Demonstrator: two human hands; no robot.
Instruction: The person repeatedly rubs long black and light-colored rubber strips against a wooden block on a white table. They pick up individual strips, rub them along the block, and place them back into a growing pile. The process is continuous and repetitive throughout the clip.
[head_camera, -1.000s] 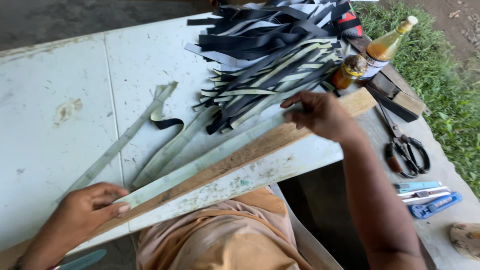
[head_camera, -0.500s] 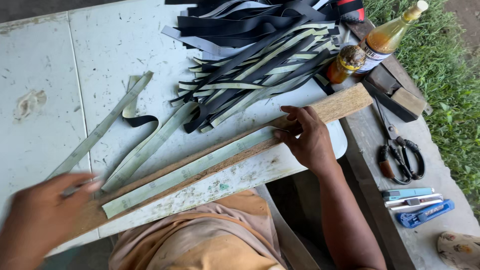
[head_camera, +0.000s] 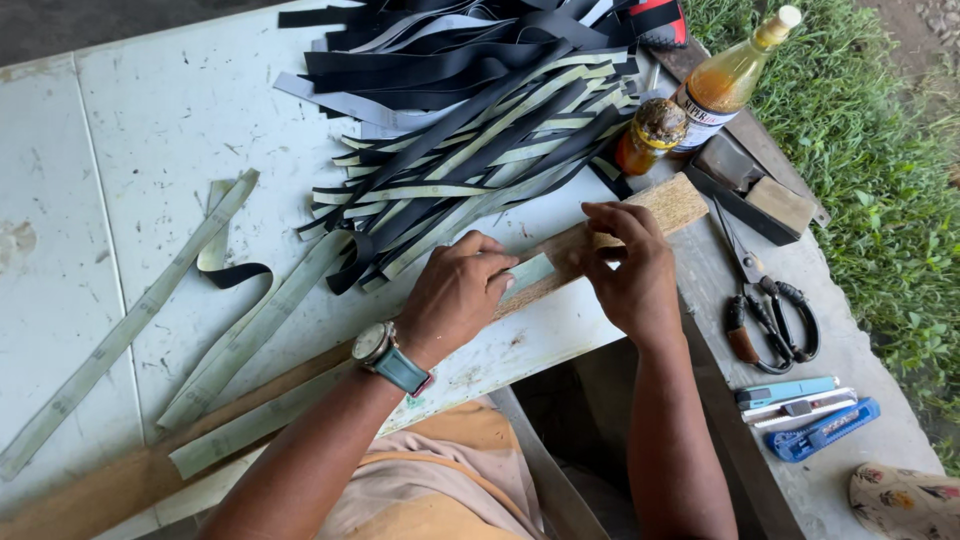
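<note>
Head view: we see both hands pressed down on a long wooden plank (head_camera: 640, 215) that runs diagonally across the white tabletop (head_camera: 150, 130). A pale green strip (head_camera: 250, 425) lies lengthwise on the plank. The left hand (head_camera: 455, 295) sits flat on it, fingers curled down, grip closed onto strip and plank; a wristwatch (head_camera: 385, 355) is on that wrist. The right hand (head_camera: 630, 270) is just beside it toward the plank's far end, fingertips pinching the strip's end against the wood. We can't tell whether that grip wraps anything beyond the strip.

Change from half a second ago: the left hand was far down the plank near its lower end, blurred in motion; now it is right next to the right hand, with only a small gap between them. The right hand has stayed at about the same spot on the plank.

Beyond the hands: a pile of black and green strips (head_camera: 480, 130). To the right of the right hand: two amber bottles (head_camera: 725, 80), scissors (head_camera: 765, 310), and blue utility knives (head_camera: 810, 410). Left of the left hand, loose green strips (head_camera: 130, 325) lie on the tabletop.
</note>
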